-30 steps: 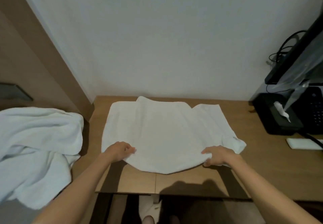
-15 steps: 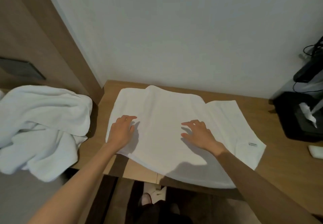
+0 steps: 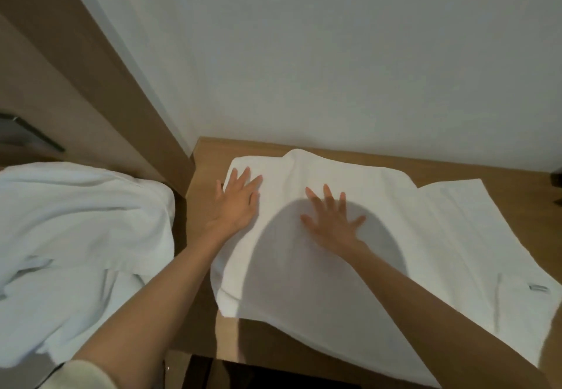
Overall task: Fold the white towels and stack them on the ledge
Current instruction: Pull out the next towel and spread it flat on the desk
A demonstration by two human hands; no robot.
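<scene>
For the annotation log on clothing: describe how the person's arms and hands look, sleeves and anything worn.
The left hand and the right hand are bare: no gloves, rings or watch visible. Both forearms are uncovered. A whitish sleeve shows at the left arm's upper end; the right arm shows no sleeve in frame.

Head camera looks down, close over the wooden table (image 3: 261, 145).

Towel (image 3: 380, 267) lies on the ledge (image 3: 209, 157), towel pile (image 3: 76, 236) left.
</scene>
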